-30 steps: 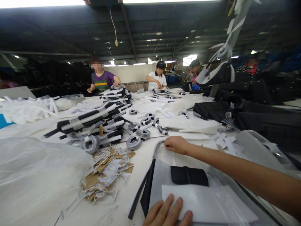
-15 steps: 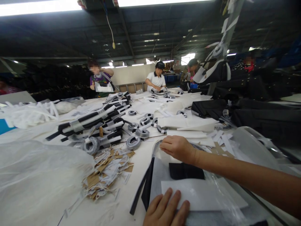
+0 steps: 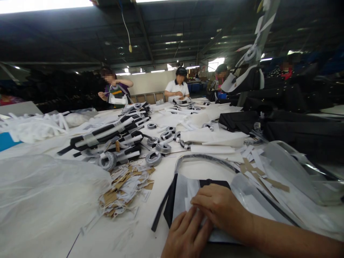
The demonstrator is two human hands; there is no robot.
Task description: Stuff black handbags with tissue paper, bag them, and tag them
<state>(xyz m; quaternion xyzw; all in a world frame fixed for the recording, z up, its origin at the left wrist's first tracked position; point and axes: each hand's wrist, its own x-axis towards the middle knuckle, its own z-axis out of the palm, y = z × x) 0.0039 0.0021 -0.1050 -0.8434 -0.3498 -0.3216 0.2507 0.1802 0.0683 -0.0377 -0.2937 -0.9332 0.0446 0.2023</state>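
A black bag [image 3: 168, 206] with a grey-white covering and a long strap [image 3: 206, 156] looped above it lies on the table in front of me. My left hand [image 3: 186, 233] rests on it with fingers stretched out, over a white sheet [image 3: 191, 191]. My right hand [image 3: 219, 204] is beside and partly over the left one, its fingers bent together at the sheet; whether it pinches the sheet's edge is hidden. The bag's black upper part [image 3: 212, 182] shows just above my right hand.
Paper tags [image 3: 123, 190] are heaped left of the bag, beside clear plastic [image 3: 48, 200]. Wrapped straps [image 3: 104, 134] and coiled rings [image 3: 153, 158] lie beyond. Cardboard strips [image 3: 252, 170] sit at the right. A person in white [image 3: 177, 89] works across the table.
My right hand has come down from the strap loop to beside my left hand. The white sheet has been folded or gathered leftward, and the strap loop now lies free.
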